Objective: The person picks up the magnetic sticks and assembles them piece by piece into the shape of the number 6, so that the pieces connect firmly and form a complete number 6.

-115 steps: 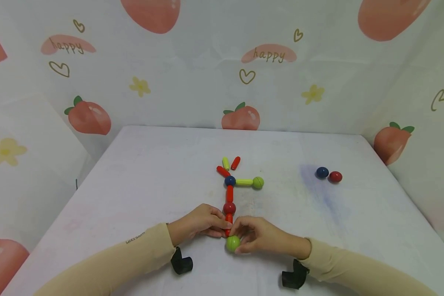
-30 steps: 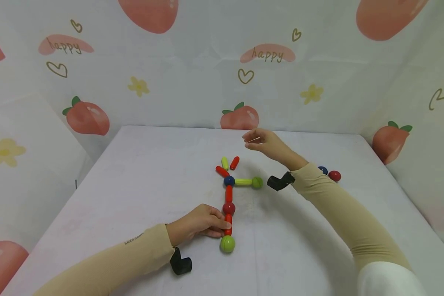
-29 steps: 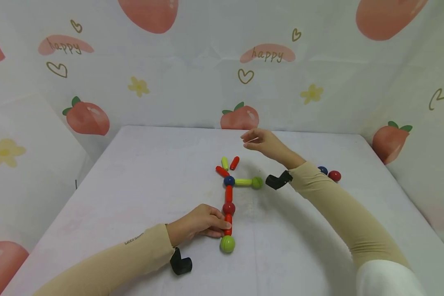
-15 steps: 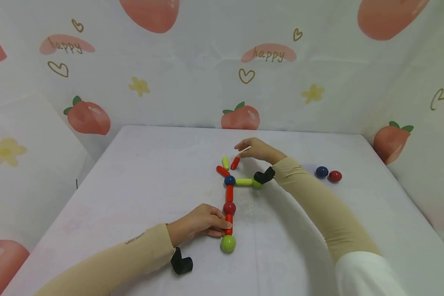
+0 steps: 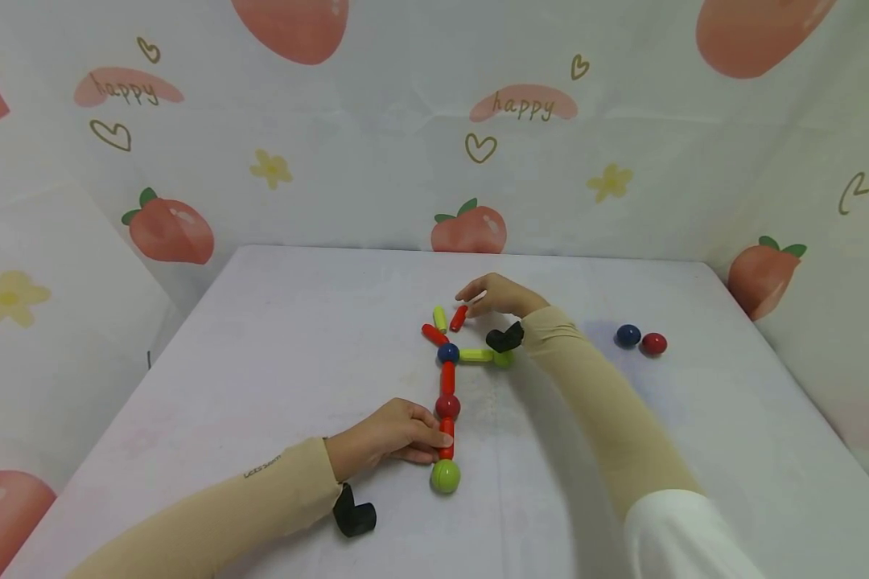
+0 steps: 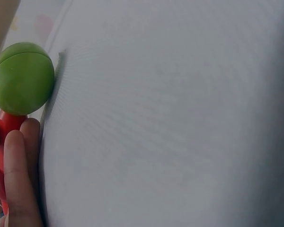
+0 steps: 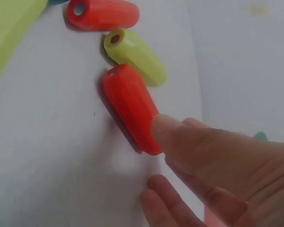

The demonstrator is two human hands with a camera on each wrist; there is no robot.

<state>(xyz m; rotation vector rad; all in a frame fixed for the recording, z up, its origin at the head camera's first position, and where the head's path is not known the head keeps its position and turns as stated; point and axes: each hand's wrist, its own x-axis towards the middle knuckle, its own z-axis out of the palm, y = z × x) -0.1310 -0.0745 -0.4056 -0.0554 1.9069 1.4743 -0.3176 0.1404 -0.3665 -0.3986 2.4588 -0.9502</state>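
In the head view, the left hand (image 5: 391, 434) pinches the lower red rod (image 5: 446, 453) of a chain lying on the white table (image 5: 297, 322). The green ball (image 5: 445, 477) sits at that rod's near end; beyond it come the red ball (image 5: 447, 406), the upper red rod (image 5: 447, 379) and the blue ball (image 5: 448, 354). A yellow-green rod (image 5: 474, 355) runs sideways from there to a second green ball (image 5: 503, 361), partly hidden. The right hand (image 5: 503, 295) is at the far end of the loose red rod (image 5: 459, 319). A spare blue ball (image 5: 628, 336) and spare red ball (image 5: 653, 344) lie off to the right.

In the left wrist view, fingers flank the lower red rod below the green ball.

In the right wrist view, the thumb meets the loose red rod, which lies beside a short yellow-green rod (image 7: 138, 59); whether it is gripped cannot be told.
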